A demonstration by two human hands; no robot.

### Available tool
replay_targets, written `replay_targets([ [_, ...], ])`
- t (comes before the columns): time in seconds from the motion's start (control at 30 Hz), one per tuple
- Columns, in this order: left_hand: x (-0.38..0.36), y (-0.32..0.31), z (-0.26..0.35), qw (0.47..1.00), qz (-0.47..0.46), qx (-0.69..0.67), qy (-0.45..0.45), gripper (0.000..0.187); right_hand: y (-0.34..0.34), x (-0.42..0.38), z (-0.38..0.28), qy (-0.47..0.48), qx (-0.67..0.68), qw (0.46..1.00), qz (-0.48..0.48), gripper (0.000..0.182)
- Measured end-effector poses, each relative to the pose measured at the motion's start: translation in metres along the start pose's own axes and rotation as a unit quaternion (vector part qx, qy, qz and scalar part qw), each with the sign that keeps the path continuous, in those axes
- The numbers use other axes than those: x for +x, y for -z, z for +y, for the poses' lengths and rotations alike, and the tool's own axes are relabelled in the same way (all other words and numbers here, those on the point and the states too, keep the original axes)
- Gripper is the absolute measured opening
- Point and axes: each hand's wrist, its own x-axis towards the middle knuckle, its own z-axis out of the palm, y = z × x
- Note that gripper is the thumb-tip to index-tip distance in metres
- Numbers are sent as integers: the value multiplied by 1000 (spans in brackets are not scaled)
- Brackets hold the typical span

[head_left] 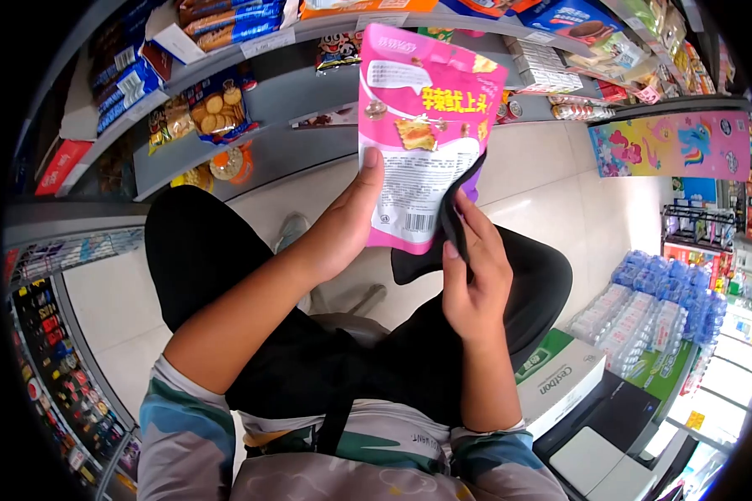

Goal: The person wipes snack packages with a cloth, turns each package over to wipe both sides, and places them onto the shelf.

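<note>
Held before us, the pink bag (422,100) runs near to far, barcode end near, far end leaning right. Our left hand (351,209) grips its left edge, thumb in front; our right hand (480,275) pinches a black strip (453,219) at its right edge.

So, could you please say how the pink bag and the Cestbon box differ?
The pink bag is a flattish pouch, the Cestbon box a squared carton. The left hand holds the bag; neither hand holds the box. Both carry printing.
</note>
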Motion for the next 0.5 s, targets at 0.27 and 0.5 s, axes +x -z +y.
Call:
replay_targets([
  [0.27, -10, -15, 12, 999, -34, 25, -2, 75, 2, 3, -13, 176, -97, 979, 43, 33],
  [0.5, -6, -32, 23, 998, -65, -10, 11, 77, 8, 7, -24, 208, -150, 966, 18, 50],
])
